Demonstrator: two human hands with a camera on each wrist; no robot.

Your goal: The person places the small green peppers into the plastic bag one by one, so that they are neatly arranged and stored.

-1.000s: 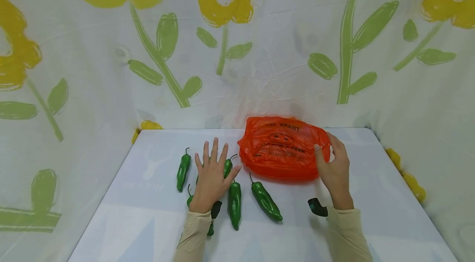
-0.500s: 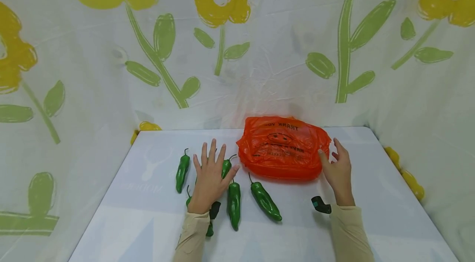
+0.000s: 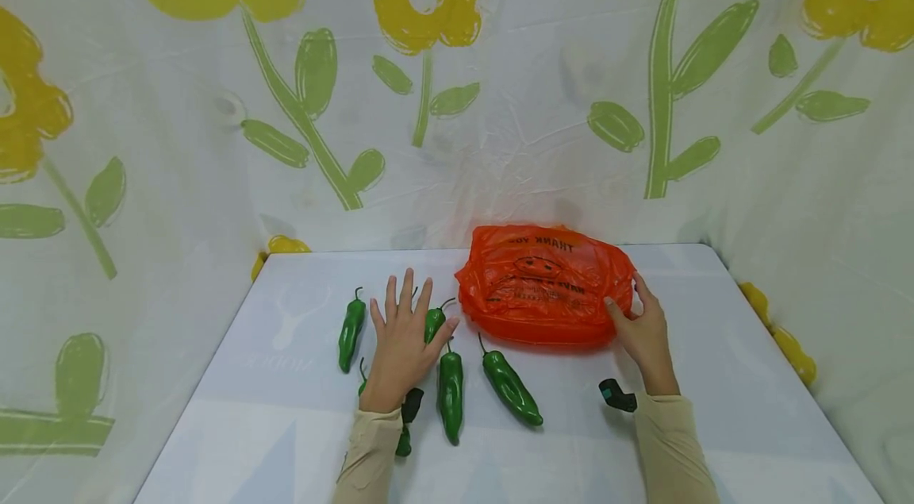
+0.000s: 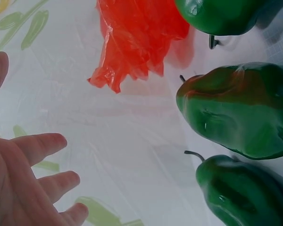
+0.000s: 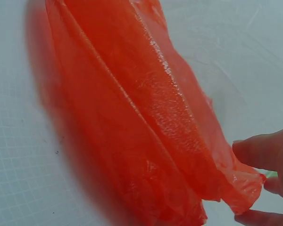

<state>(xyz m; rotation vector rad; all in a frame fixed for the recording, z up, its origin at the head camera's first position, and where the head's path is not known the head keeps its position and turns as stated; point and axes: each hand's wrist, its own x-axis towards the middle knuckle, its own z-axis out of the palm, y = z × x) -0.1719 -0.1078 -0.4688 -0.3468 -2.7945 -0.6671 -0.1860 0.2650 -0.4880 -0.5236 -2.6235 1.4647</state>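
Observation:
An orange-red plastic bag point(image 3: 543, 286) with dark print lies bulging at the back of the table. My right hand point(image 3: 645, 337) is at its right end, thumb on the front and fingers at the far edge. In the right wrist view, a gathered corner of the bag point(image 5: 243, 190) sits between the thumb and fingers. My left hand point(image 3: 400, 349), fingers spread, is over several green peppers and hides part of them. Uncovered are a pepper at the left point(image 3: 351, 333), one in the middle point(image 3: 451, 397) and a slanted one point(image 3: 512, 389). In the left wrist view, that hand point(image 4: 19, 183) holds nothing.
The white table point(image 3: 243, 417) has faint printed patterns. A pale curtain point(image 3: 514, 115) with yellow flowers hangs behind it and along both sides. Small dark wrist cameras are worn on the right wrist point(image 3: 617, 395) and left wrist point(image 3: 412, 405).
My right hand came slightly away from the bag's right end with fingers apart, then came back against it. The left hand, the peppers and the bag have hardly moved.

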